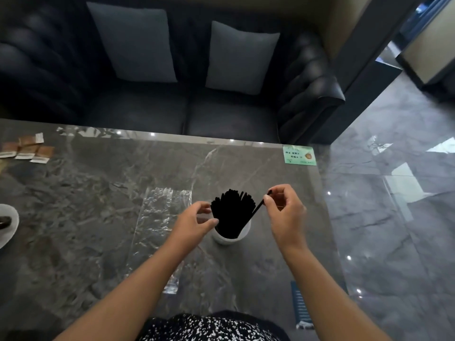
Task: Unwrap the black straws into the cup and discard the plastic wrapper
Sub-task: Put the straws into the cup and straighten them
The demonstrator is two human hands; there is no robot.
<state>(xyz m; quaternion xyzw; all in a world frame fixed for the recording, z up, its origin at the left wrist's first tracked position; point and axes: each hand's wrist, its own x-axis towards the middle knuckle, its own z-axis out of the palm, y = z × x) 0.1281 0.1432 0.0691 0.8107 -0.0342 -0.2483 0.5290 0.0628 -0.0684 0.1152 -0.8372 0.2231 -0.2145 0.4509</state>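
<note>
One white cup [231, 236] stands on the marble table [98, 193], holding a dense bunch of black straws [232, 212], too many to count. The right hand [283, 212] pinches a single straw [258, 206] between thumb and forefinger at the bunch's right edge, its lower end in the cup. The left hand [197, 221] has its fingers curled at the bunch's left side; whether it touches, I cannot tell. One clear wrapper [157, 225] lies flat just left of the cup. Five or so sachets [27, 150] sit at the far left; two cushions [187, 48] rest on the sofa [172, 114].
</note>
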